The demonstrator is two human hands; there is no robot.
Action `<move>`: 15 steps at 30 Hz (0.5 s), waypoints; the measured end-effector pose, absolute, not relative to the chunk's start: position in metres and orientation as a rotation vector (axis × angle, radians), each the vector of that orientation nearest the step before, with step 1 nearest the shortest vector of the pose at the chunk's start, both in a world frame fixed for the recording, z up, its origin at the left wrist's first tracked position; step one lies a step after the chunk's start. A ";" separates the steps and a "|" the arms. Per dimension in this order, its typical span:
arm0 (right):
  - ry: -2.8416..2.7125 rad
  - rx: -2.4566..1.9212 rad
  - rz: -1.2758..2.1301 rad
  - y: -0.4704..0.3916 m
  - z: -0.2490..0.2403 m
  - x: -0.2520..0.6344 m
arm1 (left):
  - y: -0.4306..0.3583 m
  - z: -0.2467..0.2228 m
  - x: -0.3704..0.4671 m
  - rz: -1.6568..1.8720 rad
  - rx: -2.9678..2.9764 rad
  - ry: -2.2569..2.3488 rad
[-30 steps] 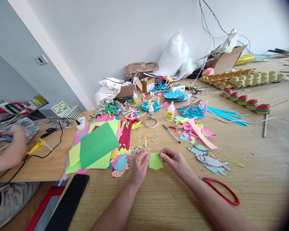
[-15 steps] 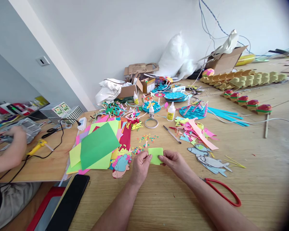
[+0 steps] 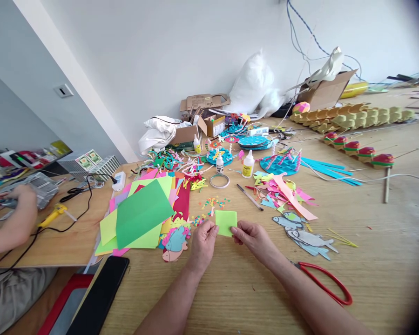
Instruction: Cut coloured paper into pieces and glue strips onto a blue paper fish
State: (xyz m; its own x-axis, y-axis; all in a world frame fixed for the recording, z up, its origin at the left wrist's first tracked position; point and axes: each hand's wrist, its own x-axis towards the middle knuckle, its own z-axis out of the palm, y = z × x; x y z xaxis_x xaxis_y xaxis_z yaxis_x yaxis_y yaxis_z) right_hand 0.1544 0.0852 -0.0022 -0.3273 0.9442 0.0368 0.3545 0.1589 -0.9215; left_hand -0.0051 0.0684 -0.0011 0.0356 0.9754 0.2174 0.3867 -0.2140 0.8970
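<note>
A small light-green piece of paper (image 3: 226,223) is held up above the table between both hands. My left hand (image 3: 204,241) pinches its left edge between thumb and fingers. At its lower right, my right hand (image 3: 254,237) grips the paper the same way. Red-handled scissors (image 3: 330,284) lie beside my right forearm, their blades mostly hidden under it. Left of my left hand are cut-out paper fish (image 3: 176,238). Tiny coloured paper bits (image 3: 212,203) are scattered just beyond the green piece.
Stacked coloured paper sheets (image 3: 143,214) lie at the left, near a black phone (image 3: 99,295). Glue bottles (image 3: 247,165), a tape roll (image 3: 219,181), a pen (image 3: 250,197) and paper scraps (image 3: 286,193) stand or lie farther back. Grey fish cut-outs (image 3: 309,237) lie right. A co-worker's arm (image 3: 17,223) is far left.
The green paper has been raised slightly and turned to face me more squarely. Both hands keep their hold at its sides. The view has shifted a little.
</note>
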 end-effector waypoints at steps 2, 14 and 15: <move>-1.810 -1.224 1.168 0.084 -0.001 0.154 | 0.068 -0.001 -0.006 1.175 1.711 1.435; -1.892 -1.236 1.064 0.081 0.007 0.154 | 0.073 -0.004 -0.008 1.236 1.530 1.285; -1.902 -1.226 1.076 0.081 0.007 0.153 | 0.074 -0.007 -0.008 1.247 1.502 1.299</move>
